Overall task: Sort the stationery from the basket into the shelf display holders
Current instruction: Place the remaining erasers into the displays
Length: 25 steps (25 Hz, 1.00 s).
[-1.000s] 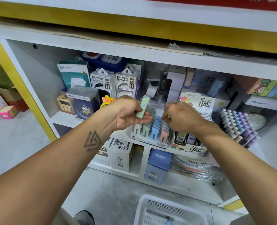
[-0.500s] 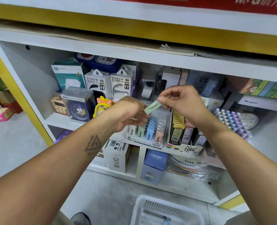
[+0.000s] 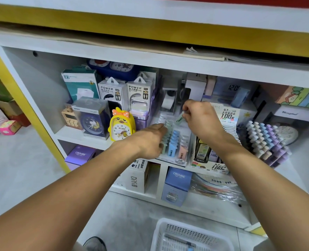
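Here the right hand (image 3: 201,118) pinches a small pale green lead case (image 3: 179,119) by one end between thumb and curled fingers (image 3: 186,115), holding it tilted just above the back rows of the clear display holder (image 3: 183,161) on the shelf (image 3: 81,137). The case is slim, flat and mint coloured, with a darker green printed band along its face; the print is too small to read. The holder carries matching cases standing upright in colour rows: green on the left, blue in the middle, pink on the right, with a round "2B" label at its front edge. The left hand (image 3: 150,141) lies palm down over the holder's left side, fingers straight and relaxed, their tips touching the tops of the green row. A white plastic basket (image 3: 161,232) sits on the floor below, well apart from the hands.
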Each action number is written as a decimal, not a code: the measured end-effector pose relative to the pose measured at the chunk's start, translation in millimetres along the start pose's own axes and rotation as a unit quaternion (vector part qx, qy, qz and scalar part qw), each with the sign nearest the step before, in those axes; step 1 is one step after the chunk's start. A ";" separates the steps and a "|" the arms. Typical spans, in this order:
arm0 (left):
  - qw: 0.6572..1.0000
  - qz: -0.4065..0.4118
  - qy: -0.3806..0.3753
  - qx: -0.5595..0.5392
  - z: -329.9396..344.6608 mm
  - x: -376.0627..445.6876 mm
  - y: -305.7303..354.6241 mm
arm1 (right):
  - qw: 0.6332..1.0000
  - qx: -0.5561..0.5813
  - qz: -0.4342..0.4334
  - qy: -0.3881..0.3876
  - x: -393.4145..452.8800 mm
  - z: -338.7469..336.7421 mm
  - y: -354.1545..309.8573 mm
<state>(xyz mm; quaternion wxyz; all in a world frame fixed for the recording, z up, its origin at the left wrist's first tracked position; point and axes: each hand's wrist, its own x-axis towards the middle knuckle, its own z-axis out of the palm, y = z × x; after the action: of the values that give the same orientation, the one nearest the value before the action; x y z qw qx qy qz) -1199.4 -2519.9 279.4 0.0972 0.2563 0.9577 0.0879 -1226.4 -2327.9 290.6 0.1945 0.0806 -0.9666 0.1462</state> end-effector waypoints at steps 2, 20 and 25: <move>1.000 0.009 -0.005 0.007 2.1 0.2 1.3 | 1.000 -0.019 0.014 0.019 4.0 6.9 -3.4; 1.000 0.004 -0.009 0.004 -1.1 6.5 5.5 | 0.995 -0.012 0.032 -0.097 24.9 23.0 -21.3; 1.000 0.002 -0.016 0.010 -1.4 6.3 5.3 | 0.990 -0.040 0.051 -0.129 27.0 19.7 -23.7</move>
<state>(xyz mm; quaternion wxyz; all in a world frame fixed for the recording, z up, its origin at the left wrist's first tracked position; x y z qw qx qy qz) -1202.6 -2512.3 281.0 0.1097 0.2604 0.9564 0.0743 -1252.9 -2359.2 290.0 0.0639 0.0411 -0.9915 0.1060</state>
